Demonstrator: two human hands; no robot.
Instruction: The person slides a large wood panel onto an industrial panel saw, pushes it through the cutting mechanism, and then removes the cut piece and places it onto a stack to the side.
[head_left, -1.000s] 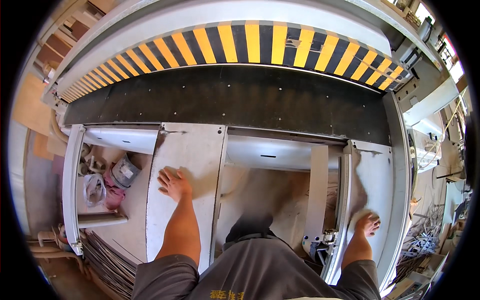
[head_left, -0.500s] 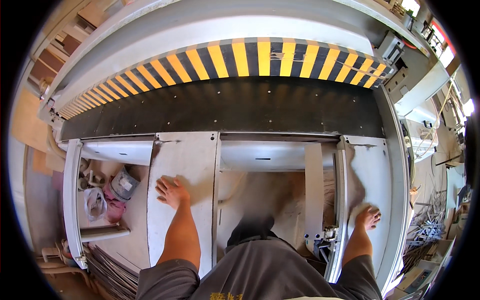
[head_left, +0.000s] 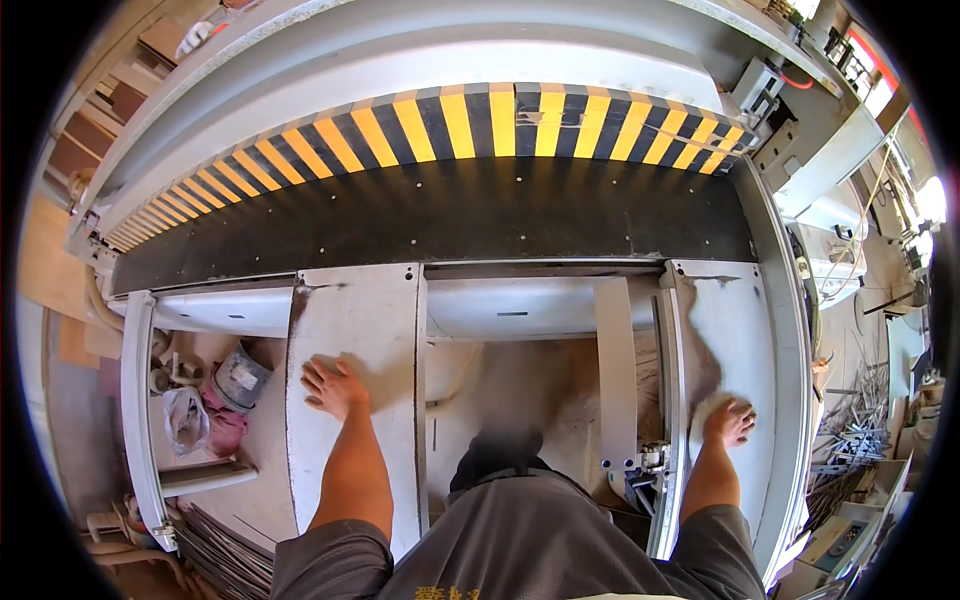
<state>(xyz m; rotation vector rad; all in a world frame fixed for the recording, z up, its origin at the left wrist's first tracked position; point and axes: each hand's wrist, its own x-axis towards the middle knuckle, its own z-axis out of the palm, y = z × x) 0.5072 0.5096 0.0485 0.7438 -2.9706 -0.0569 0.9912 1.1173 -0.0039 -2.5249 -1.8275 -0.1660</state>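
My left hand (head_left: 336, 388) lies on a long white support table (head_left: 352, 300), palm down with its fingers spread. It holds nothing. My right hand (head_left: 730, 422) rests on a second white table (head_left: 728, 300) at the right, beside a dark worn patch. Its fingers are loosely bent and apart, with nothing visible in them. Both tables run from near my body to the dark machine bed (head_left: 470, 215). Beyond that bed stands a beam (head_left: 480, 122) with yellow and black stripes.
A metal rail (head_left: 140, 400) stands at the far left. Behind it on the floor are a grey bucket (head_left: 241, 377), a clear plastic bag (head_left: 186, 420) and thin strips (head_left: 215, 545). A narrow grey arm (head_left: 616, 370) stands between the tables. Scrap strips (head_left: 855, 440) lie at the right.
The whole view has shifted slightly, so the machine appears a little further left. Both hands stay on their tables; my right hand's fingers look slightly turned.
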